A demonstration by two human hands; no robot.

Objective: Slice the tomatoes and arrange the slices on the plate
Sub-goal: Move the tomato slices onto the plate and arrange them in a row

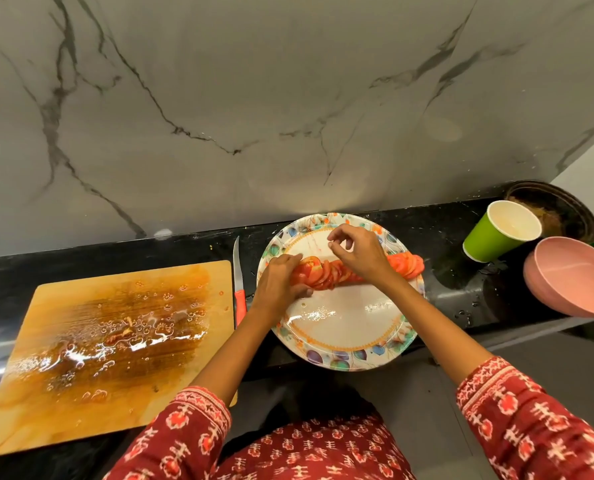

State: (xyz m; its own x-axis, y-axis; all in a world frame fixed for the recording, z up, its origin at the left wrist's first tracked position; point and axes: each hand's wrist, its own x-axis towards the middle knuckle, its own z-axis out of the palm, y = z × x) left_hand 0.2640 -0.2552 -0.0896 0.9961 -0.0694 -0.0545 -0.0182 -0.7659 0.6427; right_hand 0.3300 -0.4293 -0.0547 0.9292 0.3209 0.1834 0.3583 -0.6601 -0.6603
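Red tomato slices [326, 275] in an overlapping row across the round floral-rimmed plate [344, 327], centre-right of frame. Left hand [280, 278] curled round the row's left end, gripping slices. Right hand [358, 254] resting over the middle, fingertips pinched together above. Red-handled knife [239, 282] between plate and wet wooden cutting board [108, 341], lower left.

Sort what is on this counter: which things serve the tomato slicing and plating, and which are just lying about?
Part of the job:
tomato slices, in a row on the plate
plate
left hand, holding the slices
right hand, over the row
knife, lying between board and plate
cutting board, wet with juice

Lying about:
green paper cup
pink bowl
dark round dish behind the cup
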